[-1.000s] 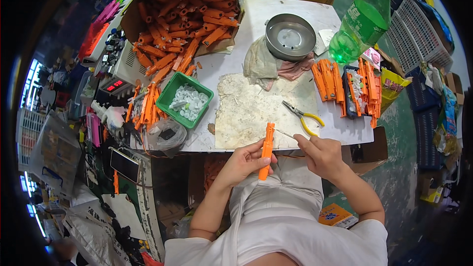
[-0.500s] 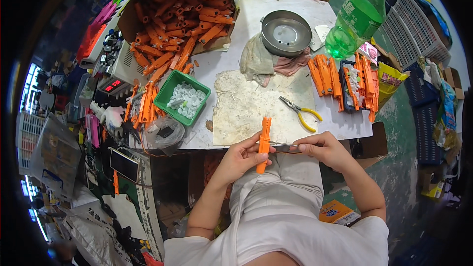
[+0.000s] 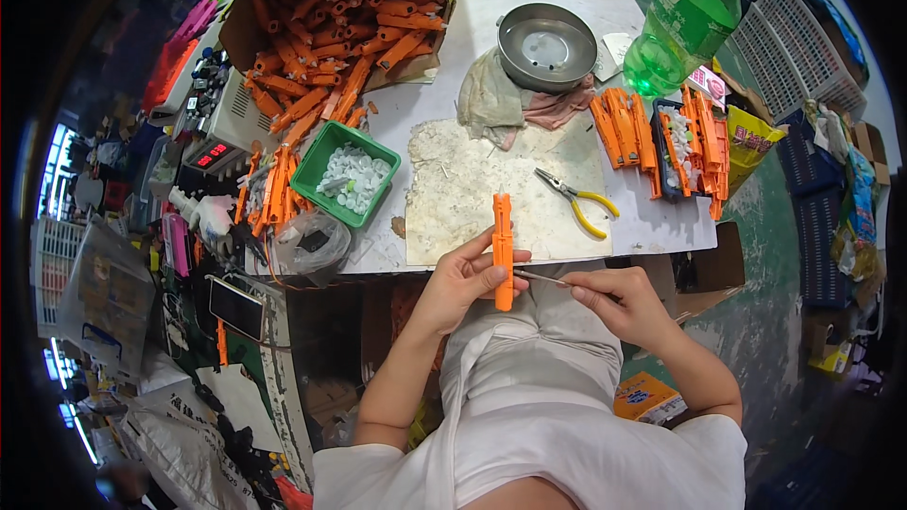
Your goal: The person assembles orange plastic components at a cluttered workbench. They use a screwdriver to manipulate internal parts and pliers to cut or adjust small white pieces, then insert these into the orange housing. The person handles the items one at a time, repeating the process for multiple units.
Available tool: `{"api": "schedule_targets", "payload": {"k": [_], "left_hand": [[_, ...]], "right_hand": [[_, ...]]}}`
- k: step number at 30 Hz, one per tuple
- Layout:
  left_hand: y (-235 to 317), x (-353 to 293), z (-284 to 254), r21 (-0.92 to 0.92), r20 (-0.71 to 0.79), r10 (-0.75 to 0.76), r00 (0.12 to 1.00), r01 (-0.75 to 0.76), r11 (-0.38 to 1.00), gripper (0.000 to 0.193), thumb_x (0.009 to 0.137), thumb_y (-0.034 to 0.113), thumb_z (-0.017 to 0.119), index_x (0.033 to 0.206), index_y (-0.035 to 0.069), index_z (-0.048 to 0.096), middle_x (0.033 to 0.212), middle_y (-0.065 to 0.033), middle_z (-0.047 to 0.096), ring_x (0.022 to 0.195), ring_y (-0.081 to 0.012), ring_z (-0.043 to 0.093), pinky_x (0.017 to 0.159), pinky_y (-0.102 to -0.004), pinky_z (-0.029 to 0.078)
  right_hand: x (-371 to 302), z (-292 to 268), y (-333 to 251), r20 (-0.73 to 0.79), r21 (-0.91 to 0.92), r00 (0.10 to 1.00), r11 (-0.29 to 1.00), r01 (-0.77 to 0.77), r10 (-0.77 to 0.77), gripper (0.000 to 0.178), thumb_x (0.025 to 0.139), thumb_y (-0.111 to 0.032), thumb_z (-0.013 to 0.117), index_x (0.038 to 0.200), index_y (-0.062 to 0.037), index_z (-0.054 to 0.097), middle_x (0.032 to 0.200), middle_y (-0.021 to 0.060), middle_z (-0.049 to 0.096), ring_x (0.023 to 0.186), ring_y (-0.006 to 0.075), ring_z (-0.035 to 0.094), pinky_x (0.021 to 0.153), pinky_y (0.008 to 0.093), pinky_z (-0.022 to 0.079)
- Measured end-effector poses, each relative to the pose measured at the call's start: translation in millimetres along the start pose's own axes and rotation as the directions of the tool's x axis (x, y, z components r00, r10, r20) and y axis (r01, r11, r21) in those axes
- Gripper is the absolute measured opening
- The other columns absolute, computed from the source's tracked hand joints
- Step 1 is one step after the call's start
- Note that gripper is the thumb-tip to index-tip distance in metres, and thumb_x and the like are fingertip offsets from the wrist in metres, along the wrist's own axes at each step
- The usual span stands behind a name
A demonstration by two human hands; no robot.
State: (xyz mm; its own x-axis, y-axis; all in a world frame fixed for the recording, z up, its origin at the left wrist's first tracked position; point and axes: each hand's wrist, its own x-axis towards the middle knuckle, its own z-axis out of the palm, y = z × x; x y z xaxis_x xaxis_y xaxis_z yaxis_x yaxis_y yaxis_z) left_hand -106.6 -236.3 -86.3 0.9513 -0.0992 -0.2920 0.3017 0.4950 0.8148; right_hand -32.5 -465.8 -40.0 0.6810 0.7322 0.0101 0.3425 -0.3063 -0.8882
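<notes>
My left hand (image 3: 461,280) grips a long orange plastic part (image 3: 503,264) upright, thumb and fingers closed round its lower half. A small pale tip shows at its top end. In my right hand (image 3: 619,300) is a thin metal tool (image 3: 541,277), pinched between thumb and fingers. The tool points left, and its tip meets the side of the orange part just above my lap; its exact kind is too small to make out. Beyond my hands lies a worn, pale work mat (image 3: 453,212), with yellow-handled pliers (image 3: 578,203) on its right side.
A green tray (image 3: 302,165) of small translucent pieces stands left, beside a box (image 3: 444,0) heaped with orange parts. A metal bowl (image 3: 510,57) rests on rags (image 3: 488,99) at the back. Right are stacked orange parts (image 3: 624,132), a dark tray (image 3: 666,175) and a green bottle (image 3: 694,14).
The orange part has moved slightly up and away from me and is turned a little in my left hand. The tool in my right hand stays against its side.
</notes>
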Motion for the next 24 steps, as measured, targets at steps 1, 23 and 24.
{"api": "schedule_targets", "payload": {"k": [1, 23, 24], "left_hand": [[0.8, 1.2, 0.7, -0.021, -0.005, -0.002, 1.000, 0.002, 1.000, 0.064, 0.087, 0.015, 0.064, 0.141, 0.005, 0.032, 0.115, -0.0189, 0.060, 0.085, -0.0221, 0.067, 0.073, -0.0289, 0.056], [-13.8, -5.2, -3.9, -0.042, 0.054, -0.122, 0.991, 0.124, 0.991, 0.057, 0.091, 0.022, 0.058, 0.138, 0.001, 0.033, 0.114, -0.0211, 0.059, 0.084, -0.0250, 0.068, 0.071, -0.0314, 0.057], [-13.6, -4.5, 0.3, -0.031, 0.106, -0.137, 0.985, 0.140, 0.990, 0.057, 0.091, 0.024, 0.058, 0.137, 0.001, 0.034, 0.113, -0.0217, 0.060, 0.083, -0.0251, 0.068, 0.071, -0.0315, 0.057]], "right_hand": [[-1.1, 1.7, 4.6, 0.026, 0.004, 1.000, 1.000, -0.003, 0.003, 0.020, 0.086, -0.013, 0.061, 0.102, -0.0009, 0.066, 0.077, 0.0160, 0.066, 0.061, 0.0262, 0.062, 0.056, 0.0296, 0.047], [20.9, 1.6, 38.1, -0.255, -0.125, 0.930, 0.963, 0.239, -0.264, 0.030, 0.081, -0.010, 0.063, 0.111, -0.0059, 0.060, 0.083, 0.0019, 0.060, 0.054, 0.0116, 0.050, 0.049, 0.0236, 0.040], [34.3, 7.4, 36.9, -0.300, 0.055, 0.940, 0.981, 0.187, -0.162, 0.029, 0.082, -0.011, 0.064, 0.110, -0.0058, 0.060, 0.083, 0.0011, 0.060, 0.054, 0.0092, 0.050, 0.048, 0.0230, 0.040]]}}
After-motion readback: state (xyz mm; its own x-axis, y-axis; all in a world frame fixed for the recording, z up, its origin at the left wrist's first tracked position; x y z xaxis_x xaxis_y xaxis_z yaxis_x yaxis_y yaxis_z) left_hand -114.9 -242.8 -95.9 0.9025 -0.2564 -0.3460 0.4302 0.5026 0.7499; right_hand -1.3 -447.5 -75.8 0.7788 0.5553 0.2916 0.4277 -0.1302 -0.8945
